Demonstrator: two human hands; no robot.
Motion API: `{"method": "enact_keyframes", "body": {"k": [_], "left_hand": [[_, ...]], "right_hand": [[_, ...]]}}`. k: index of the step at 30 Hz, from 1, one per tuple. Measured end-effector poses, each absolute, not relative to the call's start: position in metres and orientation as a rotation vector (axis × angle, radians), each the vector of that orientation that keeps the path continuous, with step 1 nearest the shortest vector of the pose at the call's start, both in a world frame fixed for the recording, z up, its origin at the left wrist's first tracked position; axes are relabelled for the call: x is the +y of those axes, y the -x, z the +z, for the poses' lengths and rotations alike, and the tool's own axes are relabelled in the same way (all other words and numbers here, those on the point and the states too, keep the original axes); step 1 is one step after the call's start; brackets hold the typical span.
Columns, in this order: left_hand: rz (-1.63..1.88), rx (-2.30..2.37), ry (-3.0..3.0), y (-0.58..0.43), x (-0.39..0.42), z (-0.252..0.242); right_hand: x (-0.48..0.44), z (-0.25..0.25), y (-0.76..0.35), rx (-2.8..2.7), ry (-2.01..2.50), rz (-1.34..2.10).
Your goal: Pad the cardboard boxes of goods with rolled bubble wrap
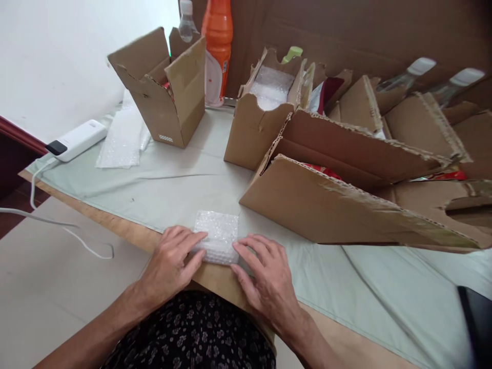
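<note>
A small piece of bubble wrap (217,228) lies at the table's front edge, its near part folded over into a thicker layer. My left hand (172,259) grips its left side, thumb in front and fingers on top. On the opposite side my right hand (267,271) holds the right edge between thumb and fingers. Whether anything is wrapped inside cannot be made out. Beyond the hands stands a narrow cardboard box (246,130) with more bubble wrap (271,84) stacked in it.
An open cardboard box (165,110) stands back left, near flat bubble wrap sheets (120,141) and a white power bank (79,141) with a cable. An orange bottle (218,36) is behind. A large divided carton (326,205) fills the right; a dark phone-like object (476,323) lies far right.
</note>
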State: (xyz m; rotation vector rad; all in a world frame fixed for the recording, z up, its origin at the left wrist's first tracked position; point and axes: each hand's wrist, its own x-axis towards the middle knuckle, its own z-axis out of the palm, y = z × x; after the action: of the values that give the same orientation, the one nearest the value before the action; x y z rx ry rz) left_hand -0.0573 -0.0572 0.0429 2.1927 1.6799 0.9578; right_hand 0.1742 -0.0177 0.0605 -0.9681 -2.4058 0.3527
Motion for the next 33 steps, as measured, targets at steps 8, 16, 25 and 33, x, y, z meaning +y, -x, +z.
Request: {"method": "enact_keyframes", "body": {"k": [8, 16, 25, 33], "left_hand": [[1.157, 1.893, -1.767, 0.057, -0.068, 0.047], [1.089, 1.15, -0.748, 0.031, -0.081, 0.056], [1.114, 0.989, -0.757, 0.005, -0.08, 0.049], [0.98, 1.032, -1.168, -0.015, -0.067, 0.051]], "right_hand": [[0.001, 0.046, -0.16, -2.497, 0.96, 0.418], [-0.02, 0.066, -0.165, -2.177, 1.028, 0.833], [-0.057, 0.07, -0.211, -1.952, 1.243, 0.964], [-0.055, 0.113, -0.249, -1.788, 1.111, 0.886]]}}
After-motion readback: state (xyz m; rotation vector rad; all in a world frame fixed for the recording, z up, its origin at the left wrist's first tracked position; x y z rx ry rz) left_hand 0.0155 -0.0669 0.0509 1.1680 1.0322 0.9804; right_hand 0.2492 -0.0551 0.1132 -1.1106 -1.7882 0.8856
